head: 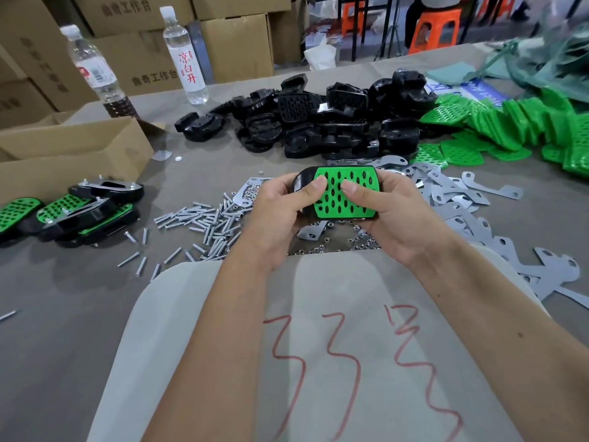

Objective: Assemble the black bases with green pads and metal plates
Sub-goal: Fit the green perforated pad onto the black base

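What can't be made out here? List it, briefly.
Head view only:
- Underside of the black base under the green pad: hidden by the pad, the left hand and the right hand.
- Whether the pad is fully seated: thumbs cover it.
- Nuts near the wrists: too small to count.
- Pile of green pads: cut off by the right edge.

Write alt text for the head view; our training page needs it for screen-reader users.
Both hands, left and right, press a green pad onto a black base above a table strewn with screws, metal plates and spare black bases.
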Tool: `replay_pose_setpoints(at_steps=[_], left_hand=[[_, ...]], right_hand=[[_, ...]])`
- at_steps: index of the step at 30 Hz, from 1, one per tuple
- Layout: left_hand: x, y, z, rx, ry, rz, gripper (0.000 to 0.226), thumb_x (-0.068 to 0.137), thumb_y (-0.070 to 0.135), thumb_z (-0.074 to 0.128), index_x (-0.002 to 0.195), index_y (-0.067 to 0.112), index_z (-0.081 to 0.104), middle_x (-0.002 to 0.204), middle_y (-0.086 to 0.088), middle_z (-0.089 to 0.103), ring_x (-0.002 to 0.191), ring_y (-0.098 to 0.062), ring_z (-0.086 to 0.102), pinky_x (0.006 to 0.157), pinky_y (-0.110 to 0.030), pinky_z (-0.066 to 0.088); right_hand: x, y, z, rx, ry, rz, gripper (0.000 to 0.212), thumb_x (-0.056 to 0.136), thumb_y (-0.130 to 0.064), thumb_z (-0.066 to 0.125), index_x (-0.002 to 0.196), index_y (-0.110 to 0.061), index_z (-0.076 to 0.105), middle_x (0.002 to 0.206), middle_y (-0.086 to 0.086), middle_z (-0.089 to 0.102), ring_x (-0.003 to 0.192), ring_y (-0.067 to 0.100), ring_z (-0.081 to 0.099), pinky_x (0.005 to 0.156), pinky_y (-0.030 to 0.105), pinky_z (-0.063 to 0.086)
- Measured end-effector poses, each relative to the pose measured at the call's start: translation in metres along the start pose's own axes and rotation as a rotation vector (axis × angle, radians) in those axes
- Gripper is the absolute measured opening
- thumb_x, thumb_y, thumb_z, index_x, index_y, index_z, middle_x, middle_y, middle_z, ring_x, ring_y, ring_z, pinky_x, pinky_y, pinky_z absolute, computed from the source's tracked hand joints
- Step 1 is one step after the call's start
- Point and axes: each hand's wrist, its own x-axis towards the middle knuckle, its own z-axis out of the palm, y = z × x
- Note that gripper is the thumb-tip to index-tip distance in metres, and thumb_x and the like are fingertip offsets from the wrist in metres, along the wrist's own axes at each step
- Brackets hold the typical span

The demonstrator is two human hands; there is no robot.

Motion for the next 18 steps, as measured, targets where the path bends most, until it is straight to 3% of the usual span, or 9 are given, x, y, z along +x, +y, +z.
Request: replay_pose_setpoints(at_steps=[5, 12, 14, 18], left_hand=[[-0.001, 0.001, 0.005, -0.011, 0.027, 0.018, 0.024, 0.097, 0.012, 0.068, 0.115, -0.003, 0.072, 0.104, -0.016, 0.077, 0.089, -0.024, 0.074, 0.079, -0.036, 0.063], [-0.003, 0.001, 0.002, -0.093, 0.074, -0.053, 0.023, 0.094, 0.01, 0.07, 0.111, -0.005, 0.071, 0.101, -0.018, 0.077, 0.091, -0.027, 0.075, 0.082, -0.04, 0.063], [-0.005, -0.001, 0.005, -0.097, 0.091, -0.049, 0.019, 0.094, 0.01, 0.07, 0.109, -0.002, 0.072, 0.099, -0.016, 0.077, 0.089, -0.025, 0.075, 0.081, -0.039, 0.063], [-0.005, -0.006, 0.015, -0.031, 0.17, 0.023, 0.013, 0.096, 0.015, 0.072, 0.104, 0.005, 0.074, 0.095, -0.01, 0.077, 0.087, -0.021, 0.072, 0.084, -0.047, 0.061]], right_hand=[[-0.001, -0.002, 0.0, 0.001, 0.011, -0.031, 0.037, 0.085, -0.016, 0.073, 0.12, -0.003, 0.07, 0.117, 0.016, 0.076, 0.107, 0.029, 0.074, 0.088, 0.037, 0.06], [-0.002, -0.004, 0.004, -0.1, -0.008, -0.033, 0.038, 0.08, -0.017, 0.075, 0.114, -0.003, 0.068, 0.106, 0.013, 0.078, 0.098, 0.026, 0.075, 0.078, 0.033, 0.062], [0.0, -0.005, 0.004, -0.146, 0.003, -0.026, 0.041, 0.078, -0.018, 0.075, 0.114, -0.001, 0.067, 0.106, 0.016, 0.076, 0.098, 0.028, 0.074, 0.079, 0.037, 0.063], [0.002, -0.004, 0.009, -0.109, 0.096, -0.045, 0.051, 0.076, -0.011, 0.075, 0.12, 0.012, 0.062, 0.119, 0.035, 0.068, 0.103, 0.039, 0.069, 0.097, 0.056, 0.056]])
